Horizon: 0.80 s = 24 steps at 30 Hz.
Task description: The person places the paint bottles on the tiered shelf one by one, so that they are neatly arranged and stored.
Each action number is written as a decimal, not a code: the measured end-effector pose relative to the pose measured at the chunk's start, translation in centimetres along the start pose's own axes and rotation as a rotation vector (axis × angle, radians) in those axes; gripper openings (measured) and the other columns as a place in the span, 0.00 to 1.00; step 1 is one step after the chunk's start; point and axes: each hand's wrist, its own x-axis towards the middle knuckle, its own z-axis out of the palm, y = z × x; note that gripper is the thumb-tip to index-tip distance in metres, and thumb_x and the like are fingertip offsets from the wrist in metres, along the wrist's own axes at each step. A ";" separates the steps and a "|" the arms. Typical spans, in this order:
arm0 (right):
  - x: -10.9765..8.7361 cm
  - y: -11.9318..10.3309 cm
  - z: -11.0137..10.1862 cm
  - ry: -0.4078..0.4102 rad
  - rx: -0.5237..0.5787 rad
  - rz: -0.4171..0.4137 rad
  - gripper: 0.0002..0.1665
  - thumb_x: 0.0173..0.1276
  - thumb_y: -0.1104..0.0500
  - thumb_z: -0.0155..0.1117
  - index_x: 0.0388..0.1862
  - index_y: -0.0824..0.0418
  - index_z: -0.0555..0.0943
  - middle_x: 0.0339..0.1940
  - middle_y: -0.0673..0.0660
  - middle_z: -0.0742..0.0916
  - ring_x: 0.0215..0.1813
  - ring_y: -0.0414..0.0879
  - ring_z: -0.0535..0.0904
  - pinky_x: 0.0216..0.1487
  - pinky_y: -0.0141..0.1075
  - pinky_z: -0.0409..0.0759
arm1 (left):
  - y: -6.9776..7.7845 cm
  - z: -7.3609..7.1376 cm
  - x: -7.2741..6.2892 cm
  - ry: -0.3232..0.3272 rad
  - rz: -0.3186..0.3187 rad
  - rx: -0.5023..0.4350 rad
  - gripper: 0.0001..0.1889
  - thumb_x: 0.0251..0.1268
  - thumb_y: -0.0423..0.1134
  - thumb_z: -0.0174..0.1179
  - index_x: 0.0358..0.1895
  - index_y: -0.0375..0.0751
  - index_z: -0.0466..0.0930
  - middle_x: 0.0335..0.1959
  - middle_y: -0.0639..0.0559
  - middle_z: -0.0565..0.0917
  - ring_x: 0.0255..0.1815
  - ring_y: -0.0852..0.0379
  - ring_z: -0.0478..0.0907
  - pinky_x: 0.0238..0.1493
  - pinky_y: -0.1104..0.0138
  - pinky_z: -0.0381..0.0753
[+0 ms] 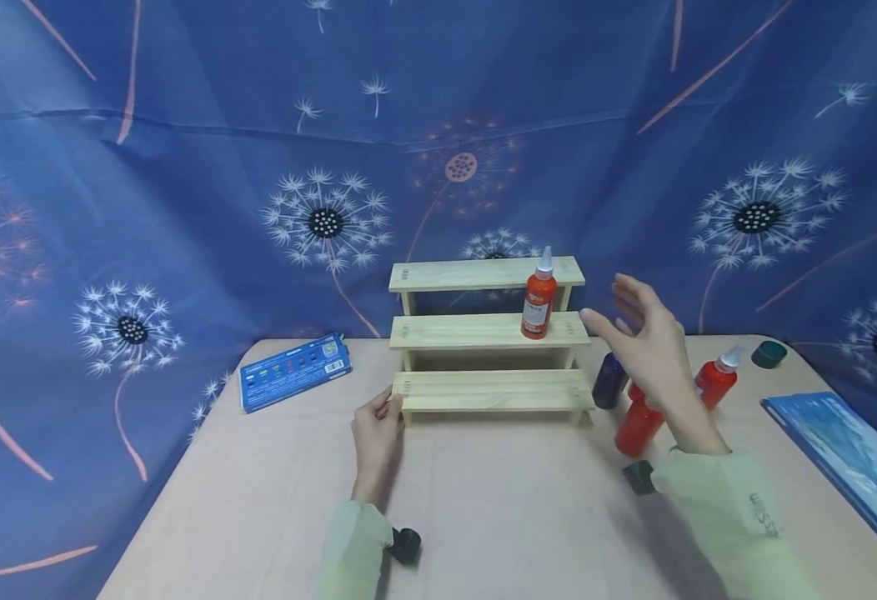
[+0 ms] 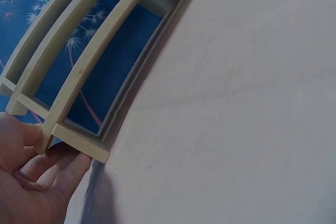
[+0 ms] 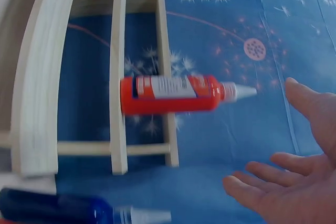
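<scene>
A three-tier wooden rack point(image 1: 491, 392) stands at the middle of the table. My left hand point(image 1: 378, 429) grips the left end of its lowest tier; in the left wrist view the thumb and fingers point(image 2: 68, 174) are at that corner. On the middle tier, near its right end, a red squeeze bottle point(image 1: 537, 304) with a pale pointed nozzle stands upright. My right hand point(image 1: 652, 346) hovers just right of the rack, thumb and fingers spread, holding nothing. In the right wrist view a gap shows between it and the red bottle point(image 3: 173, 94).
Right of the rack stand a dark blue bottle point(image 1: 609, 382) and red bottles point(image 1: 639, 427), partly behind my right arm. Beyond them lie a dark green round object point(image 1: 769, 354) and a blue picture-covered book point(image 1: 851, 458). A flat blue box point(image 1: 294, 372) lies at left. A blue dandelion-print cloth hangs behind.
</scene>
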 end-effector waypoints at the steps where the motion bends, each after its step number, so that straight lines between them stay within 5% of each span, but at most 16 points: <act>1: -0.3 0.2 -0.3 0.009 -0.013 0.004 0.49 0.68 0.42 0.64 0.79 0.57 0.53 0.76 0.63 0.65 0.75 0.60 0.62 0.69 0.57 0.66 | 0.0 0.0 0.0 0.000 -0.003 -0.001 0.18 0.72 0.34 0.56 0.61 0.30 0.76 0.49 0.34 0.84 0.49 0.44 0.84 0.44 0.64 0.86; 8: -2.2 2.0 -2.5 0.073 -0.040 0.058 0.46 0.69 0.44 0.62 0.79 0.55 0.54 0.76 0.62 0.65 0.75 0.61 0.61 0.69 0.54 0.64 | 0.2 0.0 -0.1 -0.001 -0.011 0.019 0.18 0.72 0.34 0.55 0.61 0.31 0.76 0.49 0.35 0.85 0.49 0.45 0.84 0.45 0.64 0.86; 15: -4.0 4.6 -3.7 0.112 -0.070 0.127 0.46 0.69 0.44 0.62 0.79 0.53 0.53 0.76 0.62 0.66 0.74 0.61 0.62 0.64 0.32 0.67 | 0.1 0.0 0.1 0.011 -0.008 0.027 0.18 0.71 0.34 0.56 0.60 0.32 0.76 0.47 0.35 0.85 0.48 0.45 0.85 0.43 0.66 0.86; 24: -6.6 8.2 -2.7 0.096 -0.095 0.237 0.52 0.69 0.43 0.62 0.81 0.53 0.44 0.77 0.64 0.62 0.75 0.64 0.59 0.66 0.51 0.65 | 0.2 0.0 -0.1 0.005 -0.022 0.047 0.18 0.72 0.35 0.55 0.61 0.33 0.76 0.48 0.37 0.85 0.49 0.47 0.85 0.45 0.66 0.86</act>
